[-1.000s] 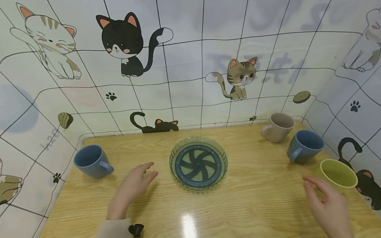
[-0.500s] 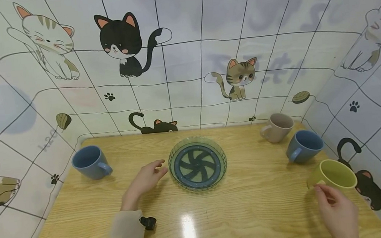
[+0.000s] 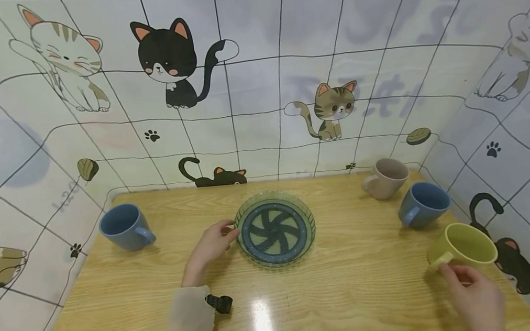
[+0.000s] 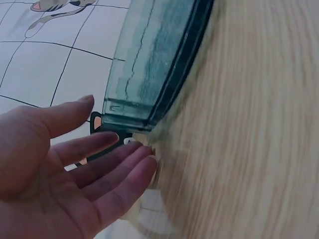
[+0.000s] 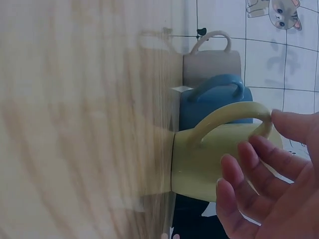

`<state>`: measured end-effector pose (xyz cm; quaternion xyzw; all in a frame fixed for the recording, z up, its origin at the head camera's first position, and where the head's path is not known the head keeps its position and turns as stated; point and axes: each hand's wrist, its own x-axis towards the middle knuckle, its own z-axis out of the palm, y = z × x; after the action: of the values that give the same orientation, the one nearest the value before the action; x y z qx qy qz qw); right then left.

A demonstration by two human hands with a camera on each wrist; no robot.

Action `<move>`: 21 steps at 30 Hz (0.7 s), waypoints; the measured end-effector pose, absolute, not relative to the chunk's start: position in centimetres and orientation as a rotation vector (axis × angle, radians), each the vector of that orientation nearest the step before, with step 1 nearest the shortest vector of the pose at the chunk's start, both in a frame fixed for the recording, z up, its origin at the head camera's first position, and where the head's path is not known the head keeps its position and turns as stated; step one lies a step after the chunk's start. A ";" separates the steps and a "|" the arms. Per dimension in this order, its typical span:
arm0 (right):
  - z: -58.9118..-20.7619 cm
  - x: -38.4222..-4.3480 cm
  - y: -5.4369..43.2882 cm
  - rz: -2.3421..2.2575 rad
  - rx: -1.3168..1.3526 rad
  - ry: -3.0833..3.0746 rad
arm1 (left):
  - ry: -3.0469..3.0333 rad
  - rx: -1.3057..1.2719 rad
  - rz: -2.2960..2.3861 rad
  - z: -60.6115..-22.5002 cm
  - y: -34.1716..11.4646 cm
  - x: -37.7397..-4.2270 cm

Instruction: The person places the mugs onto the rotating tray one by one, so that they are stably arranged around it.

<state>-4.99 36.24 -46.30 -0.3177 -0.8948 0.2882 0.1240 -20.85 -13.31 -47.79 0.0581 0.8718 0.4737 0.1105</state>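
1. One thumb and finger of the right hand (image 3: 477, 291) pinch the handle (image 5: 227, 114) of the yellow cup (image 3: 466, 246); the cup lies forward, its handle toward the near left.
2. The left hand (image 3: 212, 242) has loose fingers beside the bowl's (image 4: 144, 69) left edge; contact is unclear.
3. Behind the yellow cup stand a blue cup (image 3: 426, 206) and a grey cup (image 3: 387, 182).

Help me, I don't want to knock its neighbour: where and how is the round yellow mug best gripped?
Probably by its curved yellow loop handle, pinched by the right hand coming in from the near side. The round yellow mug stands upright with that handle turned to the near left, while a round blue mug stands close behind it.
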 end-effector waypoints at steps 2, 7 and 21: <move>-46.3 -5.2 36.3 0.868 -0.946 -2.635 | 2.520 0.115 1.458 -47.9 -13.2 -20.9; -46.3 -5.9 36.4 0.906 -0.931 -2.670 | 2.459 0.053 1.566 -48.1 -13.0 -21.0; -46.4 -6.3 36.2 0.969 -0.985 -2.642 | 2.411 -0.012 1.682 -48.7 -12.0 -20.6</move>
<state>-6.28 36.19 -46.43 -0.3292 -0.8834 0.3238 0.0801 -20.59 -12.03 -48.66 -0.0039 0.8160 0.5693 0.1005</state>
